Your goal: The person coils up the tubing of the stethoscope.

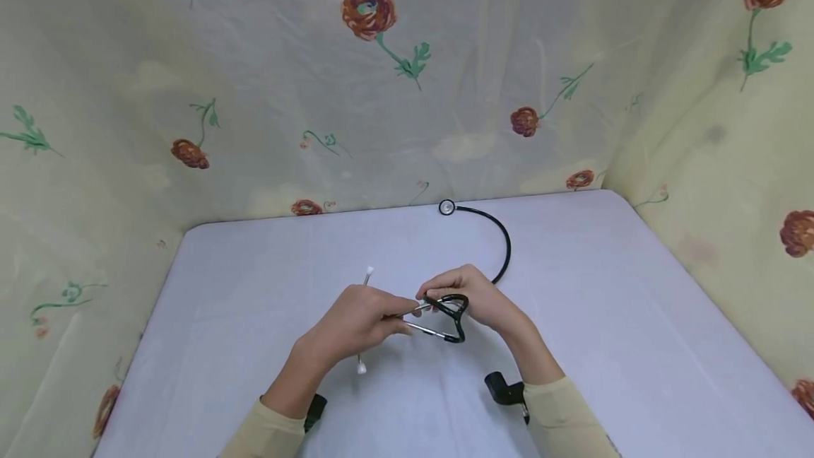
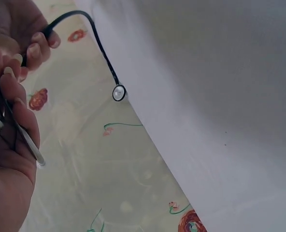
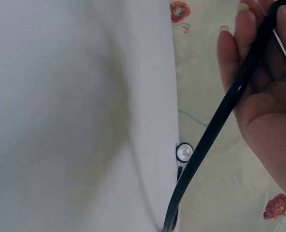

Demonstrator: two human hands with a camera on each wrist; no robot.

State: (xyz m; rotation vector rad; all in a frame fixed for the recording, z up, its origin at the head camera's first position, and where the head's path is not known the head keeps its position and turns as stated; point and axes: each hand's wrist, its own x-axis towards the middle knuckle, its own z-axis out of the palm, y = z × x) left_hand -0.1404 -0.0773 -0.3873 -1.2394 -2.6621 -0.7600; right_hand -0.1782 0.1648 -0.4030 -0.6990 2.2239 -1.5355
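Note:
A stethoscope with black tubing (image 1: pixel 507 246) is held above the white-covered table by both hands. My left hand (image 1: pixel 362 320) grips its metal ear tubes (image 2: pixel 29 142), and the white ear tips (image 1: pixel 361 367) stick out above and below that hand. Close beside it, my right hand (image 1: pixel 475 297) holds the black tubing, which crosses the palm and fingers in the right wrist view (image 3: pixel 220 113). Between the hands, the black Y-shaped fork (image 1: pixel 459 313) loops out. The round chest piece (image 1: pixel 447 208) lies at the table's far edge.
A white cloth (image 1: pixel 254 274) covers the table. Flowered sheeting (image 1: pixel 407 126) hangs behind it and at both sides. Black wrist-worn devices (image 1: pixel 504 389) show beneath the forearms.

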